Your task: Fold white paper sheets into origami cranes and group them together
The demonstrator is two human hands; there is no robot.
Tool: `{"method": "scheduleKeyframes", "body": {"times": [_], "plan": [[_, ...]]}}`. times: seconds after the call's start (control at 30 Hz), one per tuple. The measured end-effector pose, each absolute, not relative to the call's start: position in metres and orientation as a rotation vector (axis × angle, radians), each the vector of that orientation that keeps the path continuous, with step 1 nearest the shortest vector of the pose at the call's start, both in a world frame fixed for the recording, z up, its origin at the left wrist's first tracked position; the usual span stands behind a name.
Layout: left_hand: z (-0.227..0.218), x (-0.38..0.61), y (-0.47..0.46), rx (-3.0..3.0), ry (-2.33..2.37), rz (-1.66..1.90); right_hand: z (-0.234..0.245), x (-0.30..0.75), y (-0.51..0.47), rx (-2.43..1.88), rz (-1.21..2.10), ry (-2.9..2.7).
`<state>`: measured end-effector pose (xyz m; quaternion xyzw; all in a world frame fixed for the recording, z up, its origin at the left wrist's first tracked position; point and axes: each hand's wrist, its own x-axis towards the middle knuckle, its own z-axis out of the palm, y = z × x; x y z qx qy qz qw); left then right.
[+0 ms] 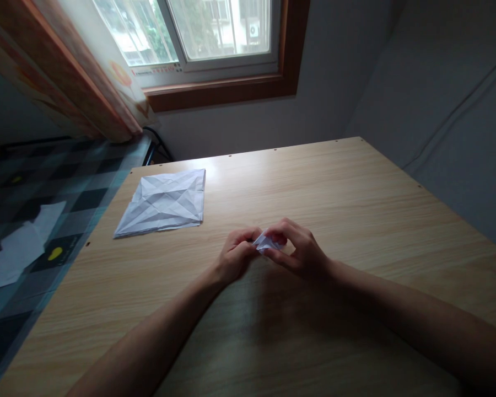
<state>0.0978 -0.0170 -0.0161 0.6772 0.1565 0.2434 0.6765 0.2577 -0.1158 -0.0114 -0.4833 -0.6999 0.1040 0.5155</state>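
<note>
A small piece of folded white paper (267, 242) is held between my two hands, above the middle of the wooden table (314, 187). My left hand (237, 253) pinches its left end between thumb and fingers. On the other side, my right hand (300, 248) grips the paper with the thumb below and the fingers above, and these fingers partly cover it. The folds are too small to make out fully.
Creased square sheets of white paper (165, 201) lie stacked at the table's back left. To the left, a bed with a checked cover (78, 198) carries loose white paper (19, 253). A window (223, 33) and a curtain (70, 60) stand behind.
</note>
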Motion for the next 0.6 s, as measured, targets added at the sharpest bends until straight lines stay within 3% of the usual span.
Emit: {"method": "scheduleKeyframes", "body": {"times": [0.6], "plan": [[-0.009,0.101,-0.022,1.335,0.547,0.679,-0.017,0.269,-0.104,-1.212,0.666,-1.004]]}}
